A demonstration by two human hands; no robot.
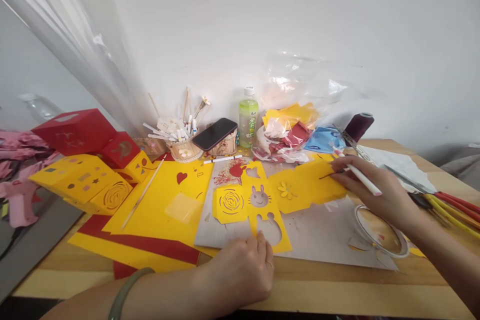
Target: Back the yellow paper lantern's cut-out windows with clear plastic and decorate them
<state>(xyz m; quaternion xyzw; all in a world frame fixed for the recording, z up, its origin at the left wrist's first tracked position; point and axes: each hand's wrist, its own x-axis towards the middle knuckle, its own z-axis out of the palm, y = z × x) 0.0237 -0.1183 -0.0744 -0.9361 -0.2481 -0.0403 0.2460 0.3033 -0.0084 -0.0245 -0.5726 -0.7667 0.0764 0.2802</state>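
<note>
A yellow paper cut-out [283, 237] lies flat, with a smiling rabbit face, a rose pattern, a flower and other shapes cut through it. My left hand [245, 267] is closed, its bent fingertips pressing on the lower edge of the sheet. Over the right-hand panel, my right hand [369, 185] is closed around a white marker [362, 179] with pink ends. A thin dark tip pokes out past those fingers; its kind is unclear. Beneath the cut-out is a grey board [315, 240]. A tape roll [403, 250] sits below my right wrist.
Red [80, 132] and yellow boxes [82, 180] stand at left near a pink glue gun [20, 202]. Behind are a pen basket [183, 150], a phone [215, 133], a green bottle [248, 120] and a plastic bag of scraps [285, 135]. Red-handled tools [455, 205] lie right.
</note>
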